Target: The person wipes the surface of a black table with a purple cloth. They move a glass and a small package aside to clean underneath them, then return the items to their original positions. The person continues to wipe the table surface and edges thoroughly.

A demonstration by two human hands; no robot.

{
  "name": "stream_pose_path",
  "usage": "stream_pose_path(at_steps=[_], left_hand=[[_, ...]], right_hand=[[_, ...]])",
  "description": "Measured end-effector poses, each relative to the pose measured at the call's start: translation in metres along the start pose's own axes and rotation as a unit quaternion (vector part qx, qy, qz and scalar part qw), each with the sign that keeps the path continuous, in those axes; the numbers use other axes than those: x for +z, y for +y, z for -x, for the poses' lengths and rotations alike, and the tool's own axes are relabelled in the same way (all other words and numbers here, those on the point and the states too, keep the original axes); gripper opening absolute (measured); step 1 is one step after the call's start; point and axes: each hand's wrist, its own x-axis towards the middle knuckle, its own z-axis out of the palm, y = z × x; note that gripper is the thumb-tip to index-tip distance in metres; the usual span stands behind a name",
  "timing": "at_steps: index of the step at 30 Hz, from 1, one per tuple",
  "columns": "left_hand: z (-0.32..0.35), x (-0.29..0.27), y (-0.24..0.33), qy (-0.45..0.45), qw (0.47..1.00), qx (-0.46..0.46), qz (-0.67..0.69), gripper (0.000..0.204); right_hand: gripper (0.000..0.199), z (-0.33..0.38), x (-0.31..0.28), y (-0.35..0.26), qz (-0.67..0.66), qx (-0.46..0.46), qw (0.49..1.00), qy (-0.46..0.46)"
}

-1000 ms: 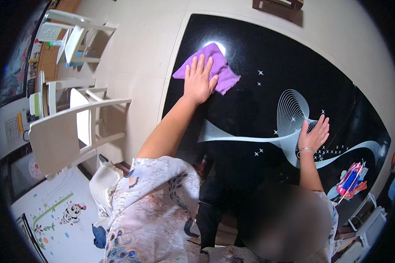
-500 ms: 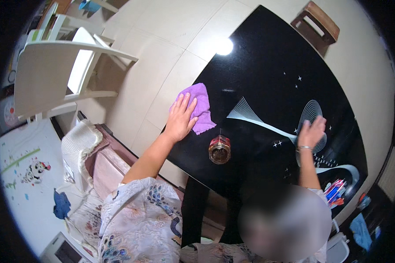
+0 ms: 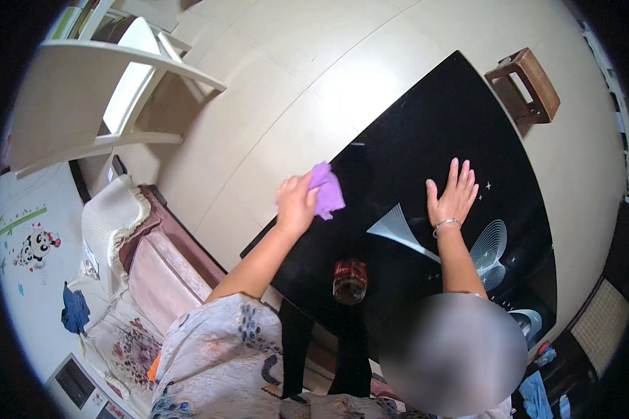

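Observation:
My left hand is closed on a purple cloth at the left edge of a glossy black table. The cloth is bunched beside the thumb and lies partly over the tabletop. Toward the middle right, my right hand rests palm down on the black surface, its fingers spread and a bracelet on the wrist; it holds nothing. A glass jar with a red label stands on the tabletop between my forearms, closer to me than either hand.
Beyond the table's far right edge stands a brown wooden stool. A white chair is at the upper left. Below it, a pink sofa with a cream cover borders my left side. White line patterns decorate the tabletop.
My left hand has gone from lying flat on the spread cloth to gripping it bunched at the table edge. My right hand has moved left and away from me over the tabletop, fingers now spread.

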Motion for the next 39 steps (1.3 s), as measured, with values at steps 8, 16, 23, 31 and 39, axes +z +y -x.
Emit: stream_pose_path(at_steps=[8, 16, 23, 31, 39], left_hand=[[-0.189, 0.07, 0.116, -0.029, 0.997, -0.037, 0.055, 0.038], [-0.062, 0.014, 0.028, -0.084, 0.985, -0.074, 0.135, 0.041], [0.147, -0.097, -0.095, -0.132, 0.9, -0.325, 0.26, 0.032], [0.076, -0.041, -0.058, -0.105, 0.947, -0.191, 0.237, 0.043], [0.05, -0.033, -0.057, -0.099, 0.96, -0.118, 0.232, 0.049]], right_hand=[[0.079, -0.004, -0.009, -0.011, -0.011, 0.005, 0.999, -0.035], [0.077, -0.001, 0.003, -0.006, 0.03, -0.004, 1.0, -0.008], [0.072, -0.002, 0.002, 0.0, 0.05, 0.014, 0.999, 0.001], [0.069, 0.004, 0.013, -0.004, 0.059, 0.006, 0.998, 0.015], [0.07, 0.001, 0.013, -0.002, 0.052, 0.001, 0.998, 0.034]])
